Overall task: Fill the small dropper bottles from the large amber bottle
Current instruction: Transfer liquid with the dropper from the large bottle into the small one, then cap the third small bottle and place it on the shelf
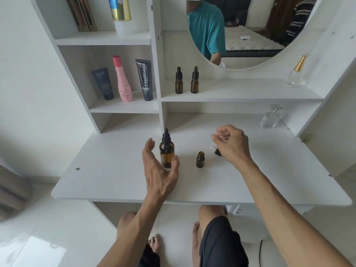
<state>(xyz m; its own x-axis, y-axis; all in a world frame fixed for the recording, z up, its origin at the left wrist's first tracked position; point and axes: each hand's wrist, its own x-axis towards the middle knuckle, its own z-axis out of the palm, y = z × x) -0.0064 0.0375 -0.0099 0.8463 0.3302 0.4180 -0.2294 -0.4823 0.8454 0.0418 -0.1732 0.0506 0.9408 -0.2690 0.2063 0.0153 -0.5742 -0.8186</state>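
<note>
The large amber bottle (pixel 166 151) stands capped with its black dropper top on the white desk (pixel 107 176). My left hand (pixel 160 170) is spread beside it, fingers on its left and thumb against its lower right, without a closed grip. A small amber bottle (pixel 200 160) stands uncapped to the right. Its black dropper cap (pixel 217 152) lies on the desk with the glass pipette pointing left, partly under my right hand (pixel 232 144). That hand hovers with loosely curled fingers and holds nothing. Two capped small dropper bottles (pixel 178 81) (pixel 195 80) stand on the shelf behind.
Three cosmetic tubes and bottles (pixel 125 79) fill the left cubby. A clear glass perfume bottle (pixel 271 117) sits at the desk's back right, another with a gold cap (pixel 295 71) on the shelf above. A round mirror (pixel 250 45) hangs behind.
</note>
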